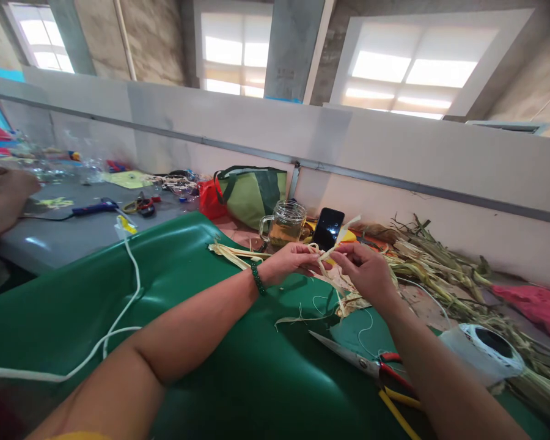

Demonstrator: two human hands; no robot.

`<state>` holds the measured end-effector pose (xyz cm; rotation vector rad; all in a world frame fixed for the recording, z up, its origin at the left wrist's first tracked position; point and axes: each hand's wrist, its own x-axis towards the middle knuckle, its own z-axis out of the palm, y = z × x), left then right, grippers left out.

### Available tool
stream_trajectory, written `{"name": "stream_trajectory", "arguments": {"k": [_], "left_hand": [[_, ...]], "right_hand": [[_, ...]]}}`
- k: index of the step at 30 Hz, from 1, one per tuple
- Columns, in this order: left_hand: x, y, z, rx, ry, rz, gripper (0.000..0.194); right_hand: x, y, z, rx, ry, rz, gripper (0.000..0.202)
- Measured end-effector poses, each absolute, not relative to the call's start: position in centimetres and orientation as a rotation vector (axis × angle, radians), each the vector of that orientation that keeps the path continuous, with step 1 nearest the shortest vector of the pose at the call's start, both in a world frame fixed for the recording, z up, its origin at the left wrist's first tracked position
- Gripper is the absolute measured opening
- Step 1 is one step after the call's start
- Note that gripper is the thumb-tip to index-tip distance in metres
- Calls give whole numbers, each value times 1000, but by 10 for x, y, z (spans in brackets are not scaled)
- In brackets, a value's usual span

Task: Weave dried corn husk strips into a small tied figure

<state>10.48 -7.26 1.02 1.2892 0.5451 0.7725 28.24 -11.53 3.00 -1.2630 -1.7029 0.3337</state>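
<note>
Pale dry strip (341, 236) sits pinched between the fingertips of my left hand (299, 259) and right hand (367, 272); gentle, even tension should prevent splitting.

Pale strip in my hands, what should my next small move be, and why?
Perhaps draw the pale strip gently with your right hand while your left hand steadies it: both seem to pinch it, and one end sticks up free.

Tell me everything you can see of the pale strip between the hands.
The pale strip is narrow, thin and cream-coloured, and looks like dried plant fibre. The left hand and right hand both pinch it in their fingers. It bends between them; one end sticks up beside the phone. Its lower run is hard to trace.
</note>
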Motion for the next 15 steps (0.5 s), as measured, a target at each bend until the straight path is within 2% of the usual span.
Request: {"name": "stream_trajectory", "arguments": {"k": [4, 6, 8, 11, 15], "left_hand": [[104, -75, 10, 1337, 503, 684, 36], [105, -74, 10, 1331, 510, 675, 32], [105, -72, 9, 1297, 537, 698, 30], [107, -70, 7, 1210, 589, 822, 30], [109, -72, 6, 1158, 527, 893, 39]], "right_hand": [[286, -110, 26, -1331, -1673, 577, 42], [285, -111, 25, -1260, -1644, 554, 39], [281, -117, 24, -1167, -1689, 342, 31], [270, -127, 21, -1012, -1977, -157, 18], [256, -136, 19, -722, -2331, -685, 30]]}}
